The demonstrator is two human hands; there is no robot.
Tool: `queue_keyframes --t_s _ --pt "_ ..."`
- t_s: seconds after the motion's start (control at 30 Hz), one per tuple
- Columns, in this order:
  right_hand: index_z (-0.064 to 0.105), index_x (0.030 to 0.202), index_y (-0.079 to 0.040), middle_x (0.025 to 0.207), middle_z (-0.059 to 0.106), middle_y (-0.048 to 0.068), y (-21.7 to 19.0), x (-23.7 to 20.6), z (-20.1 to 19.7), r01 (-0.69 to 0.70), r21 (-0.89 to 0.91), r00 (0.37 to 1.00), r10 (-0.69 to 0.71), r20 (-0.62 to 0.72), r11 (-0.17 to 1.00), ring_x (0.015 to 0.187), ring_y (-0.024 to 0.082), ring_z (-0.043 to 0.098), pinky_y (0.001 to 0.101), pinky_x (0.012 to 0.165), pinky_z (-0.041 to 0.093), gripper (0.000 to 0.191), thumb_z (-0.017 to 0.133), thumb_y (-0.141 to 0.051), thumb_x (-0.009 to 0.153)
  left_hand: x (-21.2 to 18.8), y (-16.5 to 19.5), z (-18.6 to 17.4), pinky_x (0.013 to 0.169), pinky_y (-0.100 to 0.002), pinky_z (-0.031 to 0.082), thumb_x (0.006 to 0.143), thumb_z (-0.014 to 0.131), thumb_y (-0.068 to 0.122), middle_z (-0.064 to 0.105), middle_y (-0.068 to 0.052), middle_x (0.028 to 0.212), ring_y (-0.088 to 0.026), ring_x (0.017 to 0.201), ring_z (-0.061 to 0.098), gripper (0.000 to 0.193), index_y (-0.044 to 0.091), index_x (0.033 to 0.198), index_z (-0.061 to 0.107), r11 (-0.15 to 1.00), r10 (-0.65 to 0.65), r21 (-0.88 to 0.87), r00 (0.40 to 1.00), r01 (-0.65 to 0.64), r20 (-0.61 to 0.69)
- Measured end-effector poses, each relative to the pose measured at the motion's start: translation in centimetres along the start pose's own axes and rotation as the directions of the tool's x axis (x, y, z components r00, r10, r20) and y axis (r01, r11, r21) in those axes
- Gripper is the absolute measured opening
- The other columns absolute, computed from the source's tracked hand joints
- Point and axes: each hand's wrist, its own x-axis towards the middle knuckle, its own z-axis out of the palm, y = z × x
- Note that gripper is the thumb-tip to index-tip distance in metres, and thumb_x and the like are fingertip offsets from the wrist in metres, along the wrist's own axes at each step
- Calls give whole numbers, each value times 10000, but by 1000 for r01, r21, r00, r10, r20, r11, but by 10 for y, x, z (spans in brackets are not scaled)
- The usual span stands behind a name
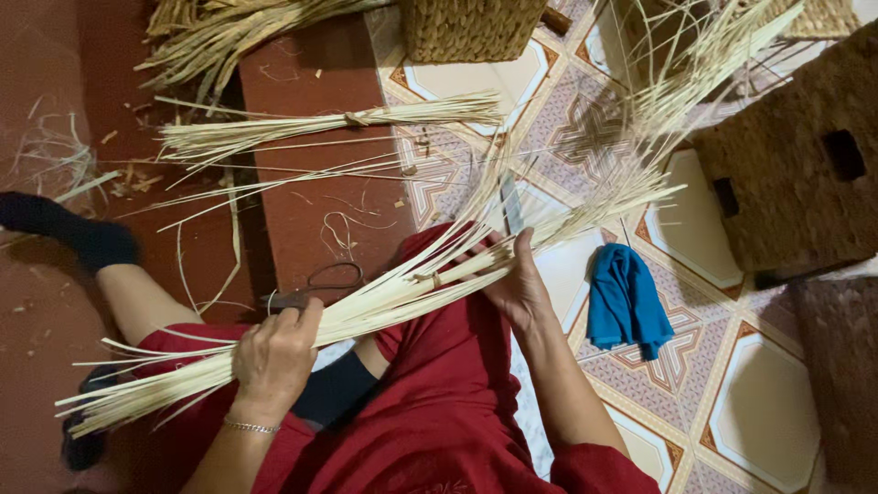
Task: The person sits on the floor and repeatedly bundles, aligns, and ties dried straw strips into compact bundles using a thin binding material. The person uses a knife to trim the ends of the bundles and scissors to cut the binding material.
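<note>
A person sits on the floor, seen from above, in red clothing with dark socks. Both hands grip one long bundle of pale straw stalks (393,293) that lies slantwise across the lap, running from lower left to upper right, where its tips fan out over the patterned tiled floor (732,402). The left hand (274,357), with a thin bracelet at the wrist, is closed around the bundle near its thick lower end. The right hand (517,284) is clamped on it farther up, just past a tie around the stalks. The hands are apart from each other.

A pair of dark scissors (315,284) lies on the floor just beyond the left hand. A second tied straw bundle (338,123) lies farther off. A blue cloth (626,302) lies on the tiles near the right hand. A brown woven basket (791,169) sits at right, another woven basket (471,27) at top.
</note>
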Motion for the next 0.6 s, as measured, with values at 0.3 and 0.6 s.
queue_keyframes --t_s 0.3,0.6 --pt "520 1373 49 1372 616 269 17 26 8 -47 265 986 2 167 963 1333 426 544 590 1181 372 905 846 -491 725 -14 -5 -8 582 -397 586 761 714 8 614 -72 677 -238 642 696 353 71 1109 706 999 51 21 990 -49 -132" --pt "619 1106 -152 913 618 41 -16 11 67 367 112 847 -381 371 923 1084 260 634 590 1200 426 237 726 -344 1017 16 -26 6 677 -494 576 841 749 137 742 -179 772 -361 721 735 620 147 1432 563 878 -236 -309 893 365 383"
